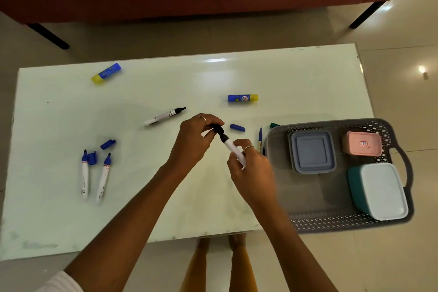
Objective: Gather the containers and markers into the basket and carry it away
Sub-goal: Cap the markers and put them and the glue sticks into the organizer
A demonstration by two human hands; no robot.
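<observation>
Your right hand pinches the black marker by its white barrel above the bench; your left hand holds its cap. It's light, stiff, slick: grip mid-barrel, then drop it in the basket.

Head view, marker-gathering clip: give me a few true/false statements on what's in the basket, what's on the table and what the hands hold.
1. Three lidded containers sit in the grey basket. True.
2. Both hands hold the same black marker. True: the left hand is at its cap end, the right hand grips the barrel.
3. Both glue sticks are in the basket. False: the near glue stick and the far glue stick lie on the table.
4. Every marker on the table is capped. False: the two blue markers at left lie uncapped.
</observation>
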